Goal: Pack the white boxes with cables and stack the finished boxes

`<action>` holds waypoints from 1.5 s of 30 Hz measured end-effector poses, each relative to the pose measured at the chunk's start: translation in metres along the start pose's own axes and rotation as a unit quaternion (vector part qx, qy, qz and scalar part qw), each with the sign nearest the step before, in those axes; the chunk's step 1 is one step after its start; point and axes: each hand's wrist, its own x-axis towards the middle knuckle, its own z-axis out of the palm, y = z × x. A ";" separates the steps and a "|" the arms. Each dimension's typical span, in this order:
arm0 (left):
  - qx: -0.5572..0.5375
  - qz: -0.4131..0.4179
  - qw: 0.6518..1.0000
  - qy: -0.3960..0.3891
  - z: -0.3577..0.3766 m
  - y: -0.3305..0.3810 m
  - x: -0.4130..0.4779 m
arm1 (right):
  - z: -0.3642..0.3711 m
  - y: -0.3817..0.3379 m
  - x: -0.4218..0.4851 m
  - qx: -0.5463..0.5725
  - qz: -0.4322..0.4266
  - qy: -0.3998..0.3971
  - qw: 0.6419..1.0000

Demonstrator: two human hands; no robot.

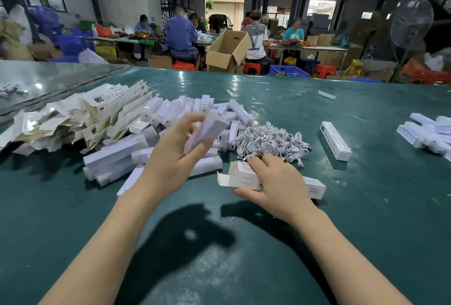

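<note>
Overhead, warehouse lamps, glossy green table (341, 207) (workers behind), left hand (170, 155) clutching white box (207, 131), right hand (278, 182) clasping open-flapped box (241, 177)

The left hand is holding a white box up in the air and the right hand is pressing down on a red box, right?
Not quite. In the head view the box under the right hand is white, not red. The left hand does hold a white box up.

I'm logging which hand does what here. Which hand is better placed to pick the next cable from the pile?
The right hand. It rests on the open box at the near edge of the cable pile. The left hand is further left and already grips a white box.
</note>
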 end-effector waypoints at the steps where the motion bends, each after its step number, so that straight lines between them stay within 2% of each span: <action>1: 0.013 -0.013 0.999 -0.038 0.000 -0.001 -0.001 | 0.000 0.000 0.000 0.002 -0.001 0.004 1.000; 3: 0.051 -0.050 0.992 -0.104 -0.001 -0.004 -0.003 | 0.000 0.002 0.000 0.001 -0.004 0.017 1.000; 5: 0.028 -0.109 0.981 -0.159 -0.002 -0.005 -0.003 | -0.001 0.003 -0.001 0.001 -0.007 0.028 1.000; 10: -0.001 -0.188 0.964 -0.190 -0.012 -0.005 -0.001 | -0.003 0.003 -0.003 0.030 -0.032 0.075 0.996; 14: 0.022 -0.236 0.934 -0.269 -0.014 -0.006 -0.003 | -0.004 -0.002 -0.003 0.041 -0.045 0.076 0.995; 16: 0.020 -0.258 0.925 -0.280 -0.012 -0.007 -0.004 | -0.004 -0.003 -0.003 0.028 -0.049 0.090 0.994; 22: -0.055 -0.273 0.943 -0.185 -0.003 -0.009 -0.002 | -0.004 -0.002 -0.003 0.027 -0.044 0.085 0.995; 27: -0.030 -0.275 0.952 -0.128 0.014 -0.008 -0.004 | -0.002 -0.009 -0.003 0.016 -0.060 0.081 0.995; 30: -0.135 -0.286 0.946 -0.076 0.036 -0.005 -0.005 | -0.002 -0.012 -0.003 0.014 -0.040 0.105 0.994; 32: -0.269 -0.289 0.919 0.015 0.039 -0.003 -0.001 | -0.004 -0.010 -0.002 0.008 -0.010 0.131 0.991; 33: -0.304 -0.274 0.911 0.054 0.036 -0.003 0.001 | -0.005 -0.009 -0.002 0.000 0.004 0.144 0.990; 34: -0.289 -0.247 0.922 0.076 0.034 -0.004 0.002 | -0.006 -0.008 -0.002 -0.007 0.015 0.156 0.988; 35: -0.238 -0.215 0.944 0.077 0.034 -0.005 0.001 | -0.007 -0.009 -0.002 -0.011 0.021 0.166 0.986; 37: -0.133 -0.160 0.978 0.031 0.040 -0.003 -0.005 | -0.006 -0.011 -0.002 -0.008 0.021 0.179 0.984; 40: -0.045 -0.143 0.988 -0.036 0.062 0.000 -0.016 | -0.004 -0.014 -0.004 0.008 0.024 0.177 0.984; 43: -0.052 -0.160 0.984 -0.055 0.075 -0.004 -0.021 | -0.006 -0.016 -0.005 0.022 0.050 0.152 0.987; 45: -0.121 -0.160 0.978 -0.060 0.077 -0.003 -0.023 | -0.008 -0.017 -0.003 0.061 0.047 0.118 0.990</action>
